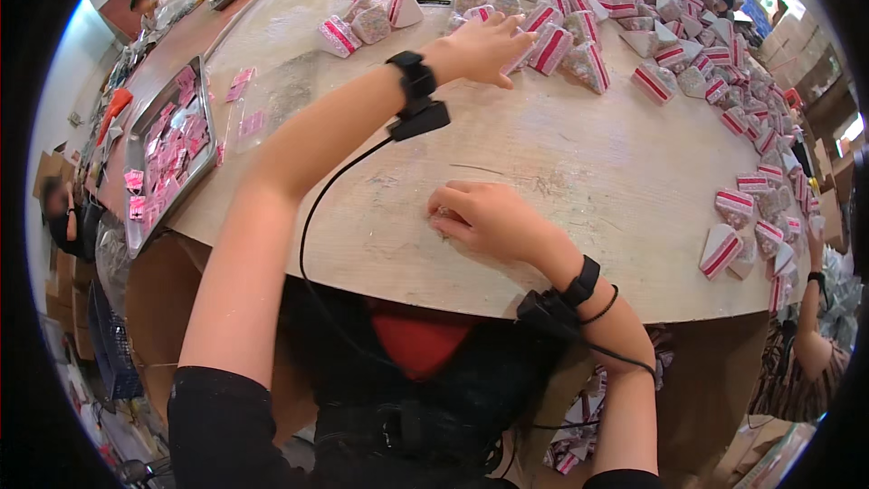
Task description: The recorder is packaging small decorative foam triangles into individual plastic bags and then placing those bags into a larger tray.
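Note:
My left hand (pixel 484 47) reaches far forward, fingers spread, at the near edge of a pile of small wedge-shaped packets. These look white or speckled, with pink-red stripes; the striped packet (pixel 549 50) lies just right of my fingers. Whether the fingertips touch one is not clear. Nearer to me, my right hand (pixel 493 220) rests on the pale tabletop (pixel 380 217) with its fingers curled. Something small and greyish shows at those fingertips, too hidden to name. Both wrists wear black straps with small boxes and cables.
A metal tray (pixel 210 140) with pink printed pieces stands at the left. A small packet cluster (pixel 369 23) lies at the far left of the table, and more packets (pixel 733 204) run down the right edge. Other people sit at the far side and the right.

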{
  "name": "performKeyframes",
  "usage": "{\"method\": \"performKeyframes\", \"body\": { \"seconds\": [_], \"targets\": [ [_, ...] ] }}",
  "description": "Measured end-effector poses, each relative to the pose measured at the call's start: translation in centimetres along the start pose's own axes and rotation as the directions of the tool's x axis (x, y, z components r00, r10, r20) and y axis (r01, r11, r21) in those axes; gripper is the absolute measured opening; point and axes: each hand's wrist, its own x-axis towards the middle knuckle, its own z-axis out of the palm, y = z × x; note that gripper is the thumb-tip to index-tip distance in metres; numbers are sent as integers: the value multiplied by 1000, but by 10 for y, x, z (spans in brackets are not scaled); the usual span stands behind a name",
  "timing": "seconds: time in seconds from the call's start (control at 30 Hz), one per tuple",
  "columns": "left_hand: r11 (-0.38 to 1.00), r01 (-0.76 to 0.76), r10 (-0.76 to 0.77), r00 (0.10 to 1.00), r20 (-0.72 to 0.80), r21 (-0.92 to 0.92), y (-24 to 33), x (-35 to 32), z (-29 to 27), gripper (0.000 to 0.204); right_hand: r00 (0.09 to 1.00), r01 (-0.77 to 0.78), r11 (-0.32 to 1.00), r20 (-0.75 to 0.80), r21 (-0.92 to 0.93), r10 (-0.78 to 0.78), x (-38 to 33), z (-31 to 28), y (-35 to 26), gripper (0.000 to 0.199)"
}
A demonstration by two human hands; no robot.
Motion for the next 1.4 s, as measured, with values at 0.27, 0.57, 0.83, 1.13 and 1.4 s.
{"method": "performKeyframes", "body": {
  "seconds": [0.27,0.57,0.83,1.13,1.4],
  "targets": [
    [790,269,-224,963,148,-551,19,-16,10,78,999,6,1000,-34,-12,-6,-3,1,3,17],
    [303,460,-512,817,265,-835,38,-170,-37,62,968,228,958,-67,-173,-243,0,-4,0,31],
    [147,363,-531,814,236,-920,12,-192,-52,28,999,48,998,-17,-45,-49,7,-13,7,10],
    [523,852,-785,477,-395,-9,-23,-232,-50,23,931,6,981,-360,195,66,0,-6,15,4],
    [360,931,-918,365,155,-57,-16,-229,-62,35,904,-26,897,-372,442,210,-5,-11,18,6]
  ]
}}
